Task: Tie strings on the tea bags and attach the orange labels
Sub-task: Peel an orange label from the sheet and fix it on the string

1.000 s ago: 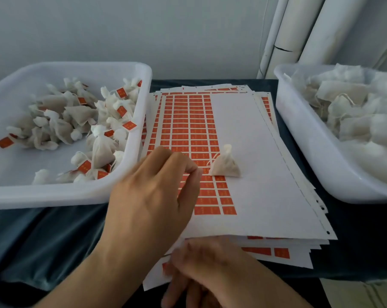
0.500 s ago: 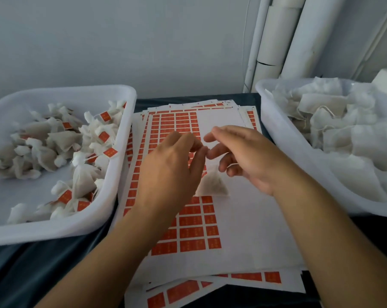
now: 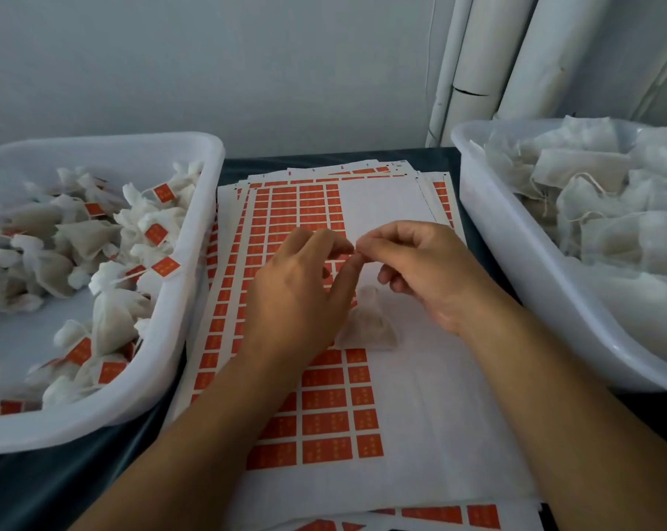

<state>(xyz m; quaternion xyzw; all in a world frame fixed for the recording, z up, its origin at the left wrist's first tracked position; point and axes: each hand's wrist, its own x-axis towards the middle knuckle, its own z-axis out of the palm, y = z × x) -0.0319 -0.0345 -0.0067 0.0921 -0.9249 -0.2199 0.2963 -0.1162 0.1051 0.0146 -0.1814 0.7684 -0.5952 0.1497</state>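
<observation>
A small white tea bag (image 3: pixel 370 327) lies on the top sheet of orange labels (image 3: pixel 324 415) in the middle of the table. Above the bag, my left hand (image 3: pixel 297 297) and my right hand (image 3: pixel 420 270) meet fingertip to fingertip. Both hands have thumb and fingers pinched together over something too small to make out, perhaps a label or the bag's string. My left palm hides part of the label columns and the bag's left side.
A white tub (image 3: pixel 140 385) at the left holds several tied tea bags with orange labels. Another white tub (image 3: pixel 516 270) at the right is piled with untied tea bags. More label sheets are stacked underneath on a dark cloth (image 3: pixel 37 492). White pipes (image 3: pixel 477 63) stand behind.
My right hand rose from the near edge of the sheets to meet my left hand above the tea bag. In the last half second both hands stayed pinched together with little movement.
</observation>
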